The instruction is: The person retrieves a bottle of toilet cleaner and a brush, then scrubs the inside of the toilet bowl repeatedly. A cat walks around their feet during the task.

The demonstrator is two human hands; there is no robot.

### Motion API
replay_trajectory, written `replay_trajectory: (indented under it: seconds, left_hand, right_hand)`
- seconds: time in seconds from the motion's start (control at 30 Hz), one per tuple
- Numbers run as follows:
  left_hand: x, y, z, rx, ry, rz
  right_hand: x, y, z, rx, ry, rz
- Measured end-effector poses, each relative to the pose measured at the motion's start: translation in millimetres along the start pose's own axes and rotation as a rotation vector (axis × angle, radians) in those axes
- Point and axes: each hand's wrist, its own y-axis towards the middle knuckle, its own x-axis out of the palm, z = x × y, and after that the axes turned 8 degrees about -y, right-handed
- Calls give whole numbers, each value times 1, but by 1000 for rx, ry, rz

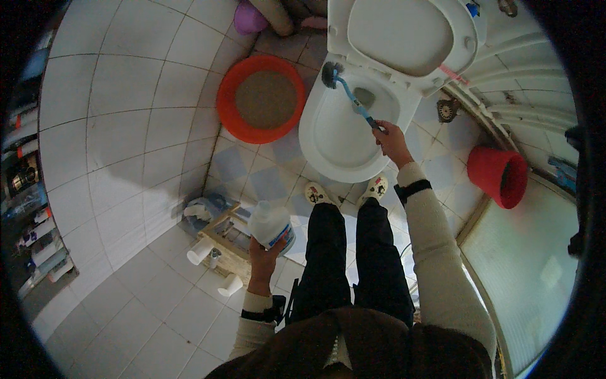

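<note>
My right hand [393,142] grips the handle of a blue toilet brush [352,99] over the bowl. Its dark bristle head [330,75] is at the left side of the rim, near the hinge; whether it touches the porcelain I cannot tell. The white toilet [326,151] stands before me with its seat and lid [402,33] raised. Low on my left, my left hand [265,258] holds a whitish translucent plastic jug [270,220] bearing a printed label. The jug is held away from the bowl, beside a small wall-side shelf [227,237].
An orange-red basin [225,118] with murky brownish contents sits on the floor left of the toilet. To the right are a red bin [492,175], a floor drain [446,110] and white wall pipes [525,76]. A purple container [249,18] lies at the back. Tiled wall [123,90] borders the left.
</note>
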Motion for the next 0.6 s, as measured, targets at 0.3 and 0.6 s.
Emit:
replay_trajectory:
  seconds: [0.3, 0.6]
  left_hand:
    - [2, -1, -9, 3, 9, -42]
    - [15, 2, -4, 17, 29, -14]
  right_hand:
    - [-14, 22, 28, 33, 24, 56]
    - [-28, -73, 59, 213, 204, 56]
